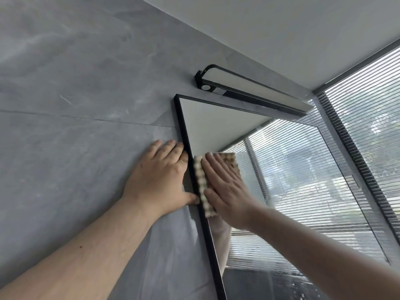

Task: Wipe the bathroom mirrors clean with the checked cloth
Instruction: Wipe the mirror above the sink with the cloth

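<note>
Against the black-framed rectangular wall mirror, near its upper left corner, the right hand presses a beige-and-white checked cloth flat with straight fingers. Just beside it, the left hand rests spread on the grey marbled wall tile, its fingertips and thumb touching the frame. Above the mirror hangs a long black bar light.

Two hands, left hand centre left of the frame, right hand at centre, one checked cloth between them, one black-framed mirror centre right, one wall lamp above it, one window blind at right
</note>
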Demonstrator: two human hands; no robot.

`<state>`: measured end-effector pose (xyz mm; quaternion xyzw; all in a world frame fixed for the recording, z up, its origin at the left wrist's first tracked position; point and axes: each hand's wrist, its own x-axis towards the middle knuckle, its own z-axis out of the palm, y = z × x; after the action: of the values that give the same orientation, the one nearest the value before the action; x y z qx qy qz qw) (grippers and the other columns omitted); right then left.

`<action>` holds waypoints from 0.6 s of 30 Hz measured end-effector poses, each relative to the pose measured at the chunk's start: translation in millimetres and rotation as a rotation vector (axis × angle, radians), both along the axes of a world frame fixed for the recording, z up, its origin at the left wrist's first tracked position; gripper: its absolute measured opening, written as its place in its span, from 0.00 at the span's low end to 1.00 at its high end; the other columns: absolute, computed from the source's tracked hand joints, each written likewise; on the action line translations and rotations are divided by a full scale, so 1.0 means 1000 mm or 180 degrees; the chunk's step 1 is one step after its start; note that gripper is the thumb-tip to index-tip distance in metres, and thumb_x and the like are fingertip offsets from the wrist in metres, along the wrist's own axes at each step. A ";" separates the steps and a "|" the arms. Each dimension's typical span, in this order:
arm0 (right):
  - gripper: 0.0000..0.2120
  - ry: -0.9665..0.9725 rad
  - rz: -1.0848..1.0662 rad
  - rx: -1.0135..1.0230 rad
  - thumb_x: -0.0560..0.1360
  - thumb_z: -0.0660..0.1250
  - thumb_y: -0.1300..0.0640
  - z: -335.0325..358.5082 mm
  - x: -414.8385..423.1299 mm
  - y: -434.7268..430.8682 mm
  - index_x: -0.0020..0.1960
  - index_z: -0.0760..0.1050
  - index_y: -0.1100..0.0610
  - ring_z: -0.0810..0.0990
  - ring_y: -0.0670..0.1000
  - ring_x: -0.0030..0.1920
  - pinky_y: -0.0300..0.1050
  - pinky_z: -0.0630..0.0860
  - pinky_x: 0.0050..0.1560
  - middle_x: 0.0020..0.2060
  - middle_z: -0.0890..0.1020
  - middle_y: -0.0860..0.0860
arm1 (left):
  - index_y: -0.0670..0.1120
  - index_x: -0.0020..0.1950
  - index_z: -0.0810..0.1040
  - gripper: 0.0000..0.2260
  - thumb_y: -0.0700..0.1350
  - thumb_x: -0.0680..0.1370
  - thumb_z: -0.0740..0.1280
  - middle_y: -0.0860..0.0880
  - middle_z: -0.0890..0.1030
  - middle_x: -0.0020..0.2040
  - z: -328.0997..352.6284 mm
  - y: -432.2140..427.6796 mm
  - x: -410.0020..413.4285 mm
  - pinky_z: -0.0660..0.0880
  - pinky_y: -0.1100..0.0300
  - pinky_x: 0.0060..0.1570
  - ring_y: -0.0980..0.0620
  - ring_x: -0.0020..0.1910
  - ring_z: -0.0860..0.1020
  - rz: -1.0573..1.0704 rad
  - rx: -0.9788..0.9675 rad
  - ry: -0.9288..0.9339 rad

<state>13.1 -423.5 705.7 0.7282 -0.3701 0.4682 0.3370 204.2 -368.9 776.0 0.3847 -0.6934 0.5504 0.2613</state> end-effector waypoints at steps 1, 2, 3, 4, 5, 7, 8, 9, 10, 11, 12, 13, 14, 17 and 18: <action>0.29 0.0107 -0.0011 -0.0028 0.81 0.42 0.38 -0.007 0.002 0.004 0.78 0.36 0.44 0.35 0.44 0.78 0.41 0.33 0.77 0.79 0.40 0.45 | 0.46 0.79 0.61 0.49 0.76 0.67 0.62 0.46 0.57 0.81 0.000 0.001 0.000 0.41 0.47 0.77 0.49 0.80 0.52 0.0014 -0.0013 0.0018; 0.29 0.0155 -0.0022 -0.0027 0.81 0.42 0.38 -0.013 0.003 0.006 0.78 0.36 0.43 0.35 0.44 0.78 0.41 0.33 0.76 0.79 0.39 0.45 | 0.46 0.78 0.63 0.49 0.76 0.67 0.62 0.46 0.60 0.80 0.000 0.002 0.000 0.42 0.44 0.77 0.48 0.80 0.54 0.0041 -0.0046 0.0046; 0.29 0.0166 -0.0031 -0.0003 0.81 0.41 0.38 -0.016 0.002 0.007 0.77 0.35 0.42 0.34 0.44 0.78 0.40 0.32 0.76 0.79 0.39 0.44 | 0.47 0.77 0.66 0.49 0.77 0.65 0.61 0.46 0.62 0.79 0.000 0.003 -0.001 0.43 0.42 0.76 0.48 0.79 0.57 0.0088 -0.0079 0.0086; 0.28 0.0151 -0.0026 0.0036 0.80 0.40 0.37 -0.016 0.002 0.008 0.77 0.34 0.40 0.33 0.43 0.78 0.40 0.31 0.76 0.78 0.37 0.42 | 0.47 0.75 0.69 0.49 0.77 0.63 0.59 0.45 0.65 0.78 0.000 0.005 -0.001 0.45 0.40 0.76 0.47 0.79 0.59 0.0138 -0.0116 0.0128; 0.28 0.0115 0.0001 0.0069 0.80 0.40 0.37 -0.012 0.003 0.008 0.76 0.33 0.39 0.33 0.42 0.77 0.39 0.30 0.75 0.78 0.36 0.40 | 0.47 0.74 0.70 0.50 0.78 0.62 0.55 0.45 0.66 0.77 0.000 0.005 -0.001 0.46 0.39 0.75 0.46 0.78 0.61 0.0171 -0.0155 0.0168; 0.27 0.0012 0.0092 0.0093 0.79 0.39 0.37 0.004 0.007 0.007 0.75 0.33 0.36 0.32 0.39 0.76 0.38 0.30 0.74 0.76 0.36 0.38 | 0.46 0.74 0.71 0.52 0.78 0.59 0.49 0.44 0.67 0.77 -0.001 0.005 -0.001 0.48 0.38 0.75 0.45 0.77 0.61 0.0198 -0.0193 0.0237; 0.27 -0.0056 0.0132 0.0070 0.78 0.39 0.37 0.016 0.009 0.006 0.75 0.34 0.36 0.32 0.39 0.76 0.38 0.31 0.75 0.76 0.36 0.37 | 0.46 0.74 0.71 0.52 0.78 0.59 0.51 0.44 0.67 0.77 -0.001 0.005 -0.001 0.48 0.38 0.75 0.45 0.78 0.61 0.0193 -0.0201 0.0258; 0.27 -0.0128 0.0157 0.0037 0.78 0.39 0.36 0.029 0.012 0.005 0.75 0.35 0.36 0.33 0.38 0.76 0.39 0.32 0.75 0.76 0.37 0.37 | 0.47 0.74 0.70 0.52 0.78 0.60 0.54 0.44 0.66 0.77 -0.001 0.004 0.000 0.48 0.39 0.76 0.45 0.78 0.60 0.0197 -0.0203 0.0257; 0.28 -0.0194 0.0157 -0.0007 0.77 0.38 0.36 0.043 0.013 0.003 0.76 0.36 0.37 0.33 0.39 0.77 0.39 0.32 0.75 0.76 0.38 0.37 | 0.47 0.75 0.68 0.52 0.79 0.60 0.58 0.45 0.66 0.77 -0.001 0.004 0.000 0.47 0.39 0.76 0.46 0.78 0.58 0.0207 -0.0187 0.0242; 0.29 -0.0243 0.0132 -0.0070 0.77 0.37 0.36 0.057 0.015 0.002 0.77 0.38 0.38 0.34 0.39 0.77 0.39 0.32 0.75 0.76 0.39 0.37 | 0.47 0.76 0.66 0.53 0.79 0.60 0.61 0.45 0.64 0.78 -0.001 0.004 0.000 0.45 0.40 0.76 0.46 0.79 0.56 0.0210 -0.0171 0.0225; 0.30 -0.0279 0.0086 -0.0151 0.78 0.37 0.36 0.071 0.016 0.000 0.78 0.40 0.41 0.34 0.40 0.77 0.39 0.32 0.75 0.77 0.40 0.38 | 0.47 0.77 0.64 0.53 0.79 0.61 0.62 0.45 0.62 0.79 -0.001 0.003 0.001 0.43 0.40 0.77 0.46 0.80 0.54 0.0203 -0.0169 0.0211; 0.31 -0.0319 0.0032 -0.0226 0.79 0.37 0.37 0.084 0.018 -0.001 0.79 0.41 0.43 0.35 0.42 0.78 0.39 0.33 0.75 0.78 0.41 0.39 | 0.48 0.78 0.62 0.53 0.79 0.62 0.62 0.45 0.60 0.80 -0.001 0.004 0.000 0.42 0.41 0.77 0.46 0.80 0.52 0.0191 -0.0186 0.0193; 0.30 -0.0383 -0.0008 -0.0268 0.80 0.38 0.38 0.097 0.019 -0.002 0.80 0.42 0.44 0.36 0.42 0.78 0.40 0.33 0.75 0.79 0.42 0.41 | 0.48 0.79 0.61 0.53 0.79 0.63 0.61 0.45 0.59 0.80 -0.001 0.003 0.001 0.41 0.41 0.77 0.46 0.80 0.50 0.0179 -0.0212 0.0173; 0.26 -0.0557 0.0018 -0.0169 0.85 0.44 0.44 0.136 0.022 -0.001 0.81 0.44 0.47 0.39 0.43 0.79 0.40 0.34 0.75 0.80 0.45 0.44 | 0.47 0.79 0.59 0.53 0.79 0.64 0.59 0.45 0.57 0.81 -0.002 0.002 0.001 0.41 0.41 0.77 0.46 0.80 0.49 0.0182 -0.0279 0.0166; 0.26 -0.0529 0.0001 -0.0109 0.85 0.45 0.45 0.146 0.022 0.003 0.81 0.44 0.48 0.39 0.44 0.79 0.40 0.34 0.75 0.81 0.45 0.45 | 0.47 0.79 0.59 0.53 0.79 0.64 0.59 0.45 0.56 0.81 -0.002 0.002 0.001 0.41 0.40 0.77 0.46 0.80 0.49 0.0201 -0.0281 0.0165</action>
<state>34.6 -420.6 851.5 0.6810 -0.3886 0.5333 0.3175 205.6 -367.2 773.7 0.4086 -0.6489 0.5783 0.2784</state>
